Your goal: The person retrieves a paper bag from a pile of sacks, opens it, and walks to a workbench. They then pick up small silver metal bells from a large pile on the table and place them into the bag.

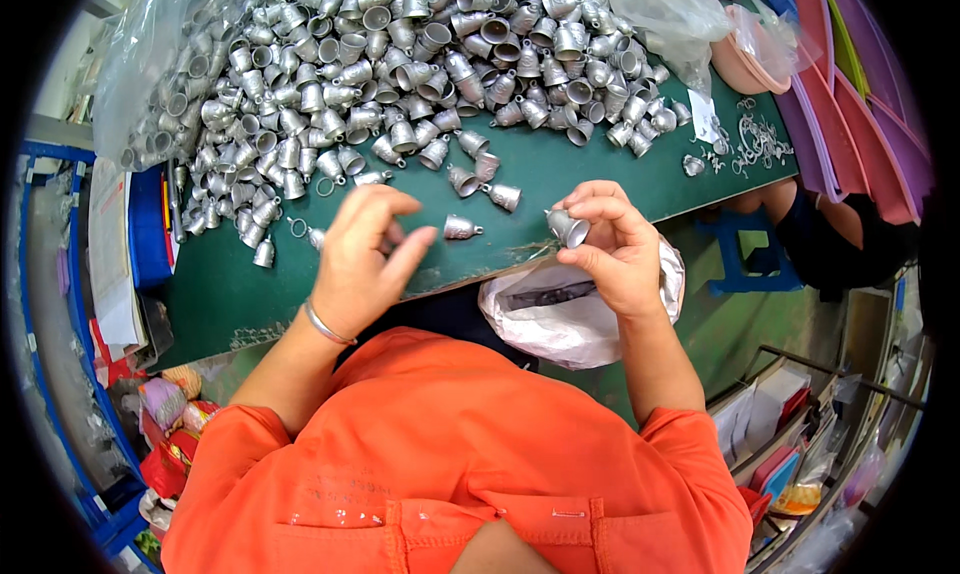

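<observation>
Between the thumb and fingers of my right hand (618,246) is a small silver metal bell (568,230), its open mouth tilted down to the right. It is above the table's near edge, over a white sack (555,324) with dark pieces inside. My left hand (372,244) hovers over the green table (400,284), fingers apart, with nothing seen in it. To its right a single bell (461,228) lies on its side. A few more loose bells (502,196) lie just beyond. A metal ring (298,227) is left of my left hand.
A large heap of silver bells (400,74) covers the table's far side. Small metal rings and fittings (760,144) lie at the right by a pink basin (748,54). Pink and purple trays (830,114) stand beyond. A blue stool (750,254) and a seated person (850,244) are at the right.
</observation>
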### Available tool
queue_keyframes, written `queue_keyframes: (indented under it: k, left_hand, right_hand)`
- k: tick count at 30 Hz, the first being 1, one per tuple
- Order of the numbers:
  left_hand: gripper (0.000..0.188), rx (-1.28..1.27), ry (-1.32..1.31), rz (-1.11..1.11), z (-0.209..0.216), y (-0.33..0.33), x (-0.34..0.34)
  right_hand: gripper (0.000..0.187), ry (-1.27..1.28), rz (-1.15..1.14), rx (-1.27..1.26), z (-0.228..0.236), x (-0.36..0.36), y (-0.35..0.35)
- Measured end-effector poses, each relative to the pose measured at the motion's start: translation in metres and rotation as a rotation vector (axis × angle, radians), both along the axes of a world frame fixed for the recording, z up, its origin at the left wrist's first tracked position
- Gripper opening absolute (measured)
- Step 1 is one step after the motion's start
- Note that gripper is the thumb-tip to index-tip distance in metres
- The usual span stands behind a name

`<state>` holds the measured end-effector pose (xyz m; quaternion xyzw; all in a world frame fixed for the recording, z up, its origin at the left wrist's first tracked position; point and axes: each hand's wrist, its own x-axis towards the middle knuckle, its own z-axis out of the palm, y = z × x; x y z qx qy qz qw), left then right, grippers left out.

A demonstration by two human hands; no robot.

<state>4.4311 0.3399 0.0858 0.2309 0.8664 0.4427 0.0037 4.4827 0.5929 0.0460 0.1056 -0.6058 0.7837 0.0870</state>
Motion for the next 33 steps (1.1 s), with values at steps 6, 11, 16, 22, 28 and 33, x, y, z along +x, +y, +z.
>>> queue_keyframes:
  k: [6,11,16,22,28,33]
  left_hand:
    - [0.033,0.693,-0.973,-0.317,0.006,0.016,0.006]
    - [0.027,0.67,-0.528,-0.067,0.023,-0.049,-0.008]
    - [0.028,0.596,0.449,0.303,0.114,-0.127,-0.078]
    - [0.022,0.282,0.934,0.55,0.173,-0.198,-0.165]
    - [0.027,-0.209,0.603,0.36,0.145,-0.209,-0.18]
    - [0.019,0.216,0.902,0.3,0.116,-0.145,-0.115]
  right_hand:
    - [0.03,0.19,-0.004,0.322,0.012,0.009,-0.064]
    - [0.026,0.017,-0.249,0.486,0.032,-0.008,-0.07]
    - [0.036,0.001,-0.398,1.311,0.02,-0.022,-0.069]
    - [0.029,-0.176,-0.382,1.035,0.034,-0.018,-0.07]
    - [0.031,-0.083,-0.375,0.857,0.046,-0.023,-0.084]
    - [0.044,-0.004,-0.379,0.632,0.052,-0.03,-0.111]
